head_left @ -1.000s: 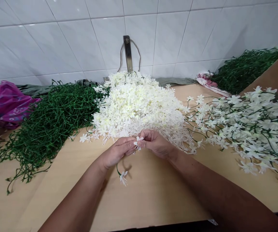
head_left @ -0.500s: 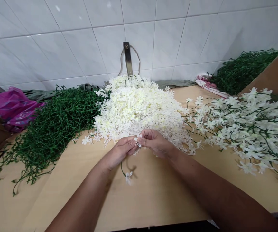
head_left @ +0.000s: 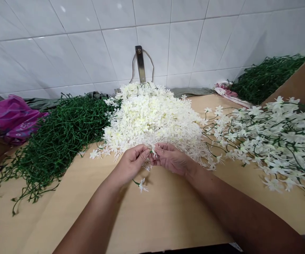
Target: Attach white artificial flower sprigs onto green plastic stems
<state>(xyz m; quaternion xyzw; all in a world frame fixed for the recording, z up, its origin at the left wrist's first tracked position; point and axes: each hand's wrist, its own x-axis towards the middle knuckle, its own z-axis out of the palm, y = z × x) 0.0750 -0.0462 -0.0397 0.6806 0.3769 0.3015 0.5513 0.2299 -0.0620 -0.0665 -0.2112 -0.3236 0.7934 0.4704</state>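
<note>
My left hand (head_left: 131, 163) and my right hand (head_left: 169, 158) meet fingertip to fingertip at the near edge of a big heap of loose white plastic flowers (head_left: 149, 116). Both hands are closed in a pinch. The left pinches a thin green stem (head_left: 136, 182) that hangs below it with a white flower (head_left: 142, 185) at its lower end. The right pinches a small white flower (head_left: 153, 151) against the stem's top. A heap of bare green stems (head_left: 59, 134) lies to the left. Finished stems with flowers (head_left: 269, 137) lie to the right.
All of it rests on a light wooden table (head_left: 168, 211) against a white tiled wall. A purple plastic bag (head_left: 13, 118) sits at the far left. More green stems (head_left: 266, 76) are piled at the back right beside a brown cardboard panel (head_left: 303, 79).
Both hands have shifted slightly away from me towards the flower heap. The hanging flower has risen with the stem, and the pinched flower is now more covered by the fingers.
</note>
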